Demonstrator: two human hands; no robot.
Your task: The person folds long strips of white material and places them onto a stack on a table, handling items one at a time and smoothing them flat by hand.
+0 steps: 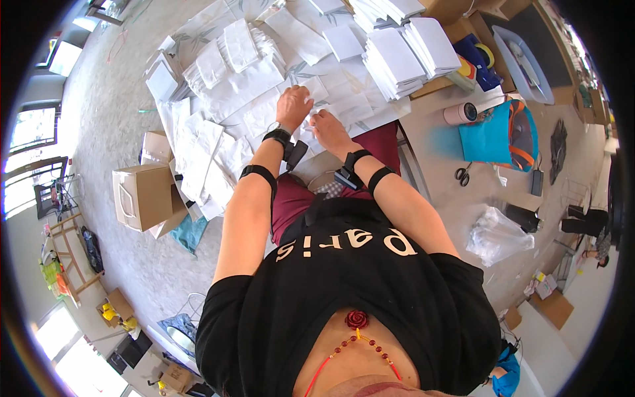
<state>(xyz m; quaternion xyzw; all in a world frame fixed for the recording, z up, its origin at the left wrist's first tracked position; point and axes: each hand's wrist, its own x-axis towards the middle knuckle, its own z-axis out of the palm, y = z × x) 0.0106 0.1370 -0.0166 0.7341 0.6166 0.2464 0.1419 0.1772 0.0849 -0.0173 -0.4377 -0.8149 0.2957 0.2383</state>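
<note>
Left hand (293, 107) and right hand (329, 133) curl half-closed over thin, translucent white sheets (352, 108), lightly creased; any grip is unclear.

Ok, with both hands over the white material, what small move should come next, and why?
Perhaps smooth the thin white sheet just beyond your right hand: it lies within easy reach, and your left hand is near enough to help steady it. Whether either hand grips anything is unclear.

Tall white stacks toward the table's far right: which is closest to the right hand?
The front-row left stack; its right neighbour stands farther from the right hand, and the others lie behind.
</note>
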